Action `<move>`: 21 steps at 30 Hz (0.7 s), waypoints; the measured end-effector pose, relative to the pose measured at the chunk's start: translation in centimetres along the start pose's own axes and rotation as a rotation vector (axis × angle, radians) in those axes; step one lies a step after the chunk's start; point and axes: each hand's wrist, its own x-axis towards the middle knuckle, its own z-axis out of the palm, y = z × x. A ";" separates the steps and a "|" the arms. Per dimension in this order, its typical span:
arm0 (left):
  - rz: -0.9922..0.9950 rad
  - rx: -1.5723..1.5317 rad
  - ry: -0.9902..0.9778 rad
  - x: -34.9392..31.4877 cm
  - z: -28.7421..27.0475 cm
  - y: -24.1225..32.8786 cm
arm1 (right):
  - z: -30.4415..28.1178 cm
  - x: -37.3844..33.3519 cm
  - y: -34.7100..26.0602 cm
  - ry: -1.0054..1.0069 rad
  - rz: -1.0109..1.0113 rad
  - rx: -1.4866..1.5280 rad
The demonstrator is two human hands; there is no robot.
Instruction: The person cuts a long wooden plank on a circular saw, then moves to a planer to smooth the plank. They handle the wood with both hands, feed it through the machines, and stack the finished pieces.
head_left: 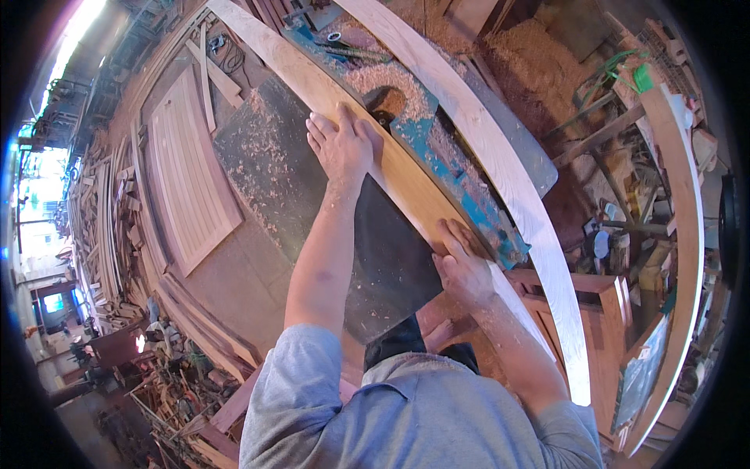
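Observation:
A long wooden board [402, 184] runs diagonally across a dark flat machine table [269, 164], alongside a blue metal machine part [433, 152]. My left hand [344, 147] lies flat on the board, farther up its length, with its fingers spread. Lower down, close to my body, my right hand [466, 275] grips the board, fingers over the top and thumb at its near side. Wood shavings surround a dark rounded opening [387, 102] in the machine, just beyond the board. The board's upper end runs out toward the top of the view.
Another long pale board [500, 148] lies across the machine's far side. At left, a panelled wooden door [187, 168] lies flat near stacked timber strips [101, 211]. A wooden frame [578, 305] stands at right, beside a tall plank [683, 195]. Shavings pile up [535, 62] beyond the machine.

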 end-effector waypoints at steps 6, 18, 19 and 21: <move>-0.021 0.057 0.010 3.2 0.8 -1.1 | 1.2 1.1 0.2 0.026 -0.009 0.016; 0.009 -0.046 0.001 2.8 -0.7 -2.9 | 6.3 10.2 1.0 0.170 -0.119 0.093; 0.040 -0.036 -0.010 0.5 -1.0 -2.5 | 6.5 10.3 1.1 0.204 -0.127 0.120; 0.114 0.005 -0.046 -3.6 -1.3 -1.4 | 6.6 10.5 1.2 0.183 -0.136 0.112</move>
